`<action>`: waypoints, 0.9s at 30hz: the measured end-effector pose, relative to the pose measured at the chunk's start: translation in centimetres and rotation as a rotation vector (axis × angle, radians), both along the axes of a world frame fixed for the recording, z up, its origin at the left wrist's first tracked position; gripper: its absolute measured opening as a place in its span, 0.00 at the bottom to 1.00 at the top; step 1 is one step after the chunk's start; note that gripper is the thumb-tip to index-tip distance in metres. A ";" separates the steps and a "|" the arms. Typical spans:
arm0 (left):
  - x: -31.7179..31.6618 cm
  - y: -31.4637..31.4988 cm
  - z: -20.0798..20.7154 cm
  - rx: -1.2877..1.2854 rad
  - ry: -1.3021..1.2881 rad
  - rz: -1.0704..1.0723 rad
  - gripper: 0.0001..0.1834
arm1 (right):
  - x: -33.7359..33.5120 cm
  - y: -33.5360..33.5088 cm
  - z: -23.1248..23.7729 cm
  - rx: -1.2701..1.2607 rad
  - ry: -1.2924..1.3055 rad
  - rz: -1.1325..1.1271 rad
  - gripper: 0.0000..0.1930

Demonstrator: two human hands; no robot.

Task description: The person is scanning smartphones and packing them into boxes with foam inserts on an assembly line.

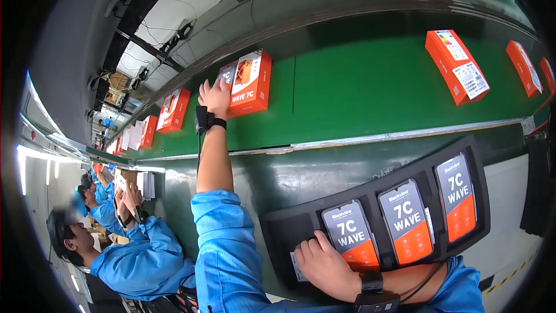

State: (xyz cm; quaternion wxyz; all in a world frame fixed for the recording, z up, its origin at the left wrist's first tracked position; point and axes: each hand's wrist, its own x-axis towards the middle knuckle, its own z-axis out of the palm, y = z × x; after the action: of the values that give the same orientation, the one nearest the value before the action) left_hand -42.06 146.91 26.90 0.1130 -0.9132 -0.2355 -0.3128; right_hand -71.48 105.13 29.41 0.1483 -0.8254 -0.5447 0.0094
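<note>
Reaching out flat and open, the left hand (215, 96) touches a shiny orange box (250, 83) on the smooth green belt (359, 93), while the right hand (324, 266) rests open on a black tray (289, 229), where three flat phones (405, 221) wait, unboxed, I think.

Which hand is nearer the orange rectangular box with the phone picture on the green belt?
Left. The left hand touches the orange box; the right hand rests on the black tray, well away.
</note>
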 end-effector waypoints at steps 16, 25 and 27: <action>-0.3 -8.7 5.7 -0.129 -0.073 -0.316 0.33 | -3.7 -0.4 -3.5 0.131 0.255 -0.014 0.04; 0.4 -1.6 3.3 -0.655 0.116 -0.513 0.29 | -2.7 -0.4 -3.8 0.153 0.372 0.017 0.05; 1.6 -2.2 3.4 -0.356 0.200 -0.480 0.34 | -2.6 -0.4 -3.8 0.143 0.430 0.030 0.06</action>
State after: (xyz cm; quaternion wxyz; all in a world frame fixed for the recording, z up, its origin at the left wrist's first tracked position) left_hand -40.44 144.67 30.33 -0.1031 -0.9744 -0.0518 -0.1932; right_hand -74.09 104.71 25.56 0.3191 -0.7836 -0.5119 0.1487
